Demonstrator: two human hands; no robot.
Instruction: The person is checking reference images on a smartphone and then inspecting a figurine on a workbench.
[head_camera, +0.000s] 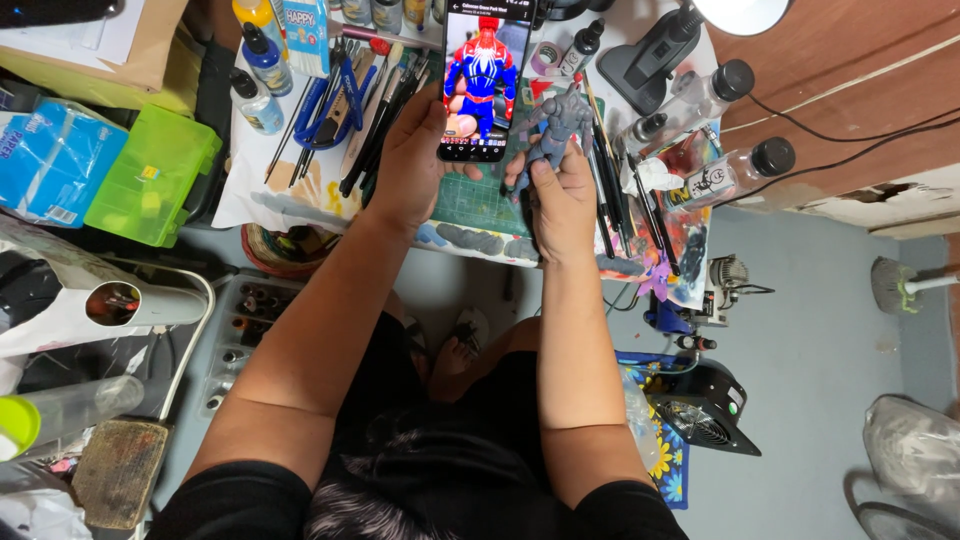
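Note:
My left hand (410, 160) holds a black smartphone (484, 80) upright over the worktable; its screen shows a red and blue figure. Next to it, my right hand (560, 195) grips a small grey unpainted figurine (556, 128) by its legs, so the figurine stands just right of the phone. Both hands hover above a green cutting mat (470, 212) on the paint-stained table (300, 200).
Brushes and blue-handled pliers (330, 100) lie left of the phone, with paint bottles (262, 60) behind. More brushes (620, 190) and clear bottles (735, 172) are on the right. A green plastic box (150, 175) sits far left. A lamp base (650, 55) stands at the back.

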